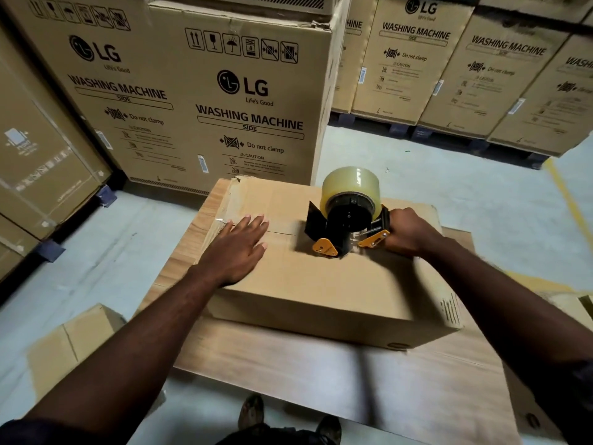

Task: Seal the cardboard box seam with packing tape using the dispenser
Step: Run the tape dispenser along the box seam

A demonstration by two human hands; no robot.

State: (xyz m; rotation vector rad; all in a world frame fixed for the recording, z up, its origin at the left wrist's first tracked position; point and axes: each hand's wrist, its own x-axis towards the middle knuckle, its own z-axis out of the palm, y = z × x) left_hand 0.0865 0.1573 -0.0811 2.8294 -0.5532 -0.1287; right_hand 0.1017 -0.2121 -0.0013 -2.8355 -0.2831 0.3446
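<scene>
A closed cardboard box (321, 284) lies in front of me on a wood-grain table (288, 364). Its top seam (282, 233) runs left to right, with clear tape showing at the left end. My left hand (234, 248) lies flat on the box top, fingers spread over the seam. My right hand (406, 232) grips the handle of a black and orange tape dispenser (340, 232), which rests on the seam right of centre. A roll of clear tape (351, 186) sits on top of the dispenser.
Tall washing machine cartons (244, 101) stand just behind the table, with more on pallets (475, 142) at the back right. A small cardboard box (73, 345) sits on the floor at the lower left. My shoes (288, 419) show below the table edge.
</scene>
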